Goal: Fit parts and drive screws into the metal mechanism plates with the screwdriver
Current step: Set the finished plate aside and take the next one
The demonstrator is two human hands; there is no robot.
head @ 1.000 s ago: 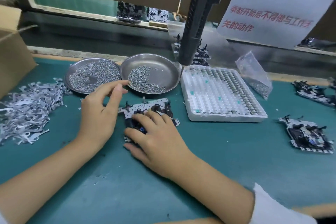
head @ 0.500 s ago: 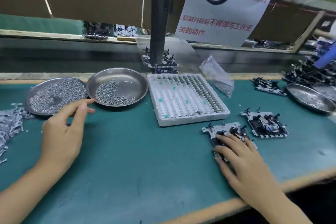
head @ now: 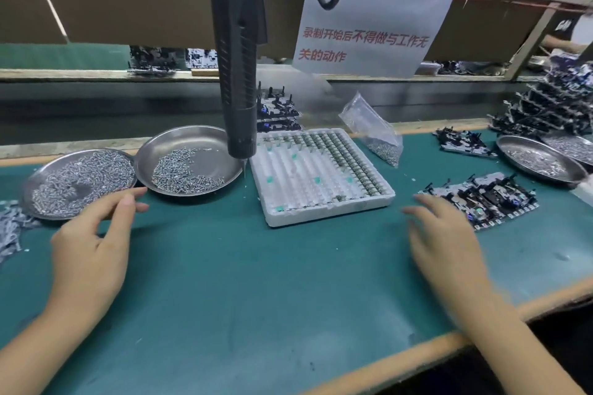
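Two metal mechanism plates (head: 481, 199) with black parts lie side by side on the green mat at the right. My right hand (head: 446, 244) hovers just left of them, fingers spread, holding nothing. My left hand (head: 93, 253) is over the mat at the left, fingers apart and empty, its fingertips near a steel dish of screws (head: 80, 183). A second steel dish (head: 189, 163) holds more screws. The black electric screwdriver (head: 237, 74) hangs upright above the second dish's right edge, untouched. A white foam tray (head: 321, 176) of small parts sits in the middle.
A plastic bag of screws (head: 375, 131) leans behind the foam tray. Another steel dish (head: 539, 160) and a stack of mechanisms (head: 552, 106) stand at the far right, with one more plate (head: 462, 141) beside them. Loose metal stampings (head: 9, 228) lie at the left edge. The table's front edge runs diagonally below my right arm.
My right hand slid a mechanism plate from the middle of the mat to the right, set it beside another plate and let go. My view turned right; my left hand stayed near the dishes.
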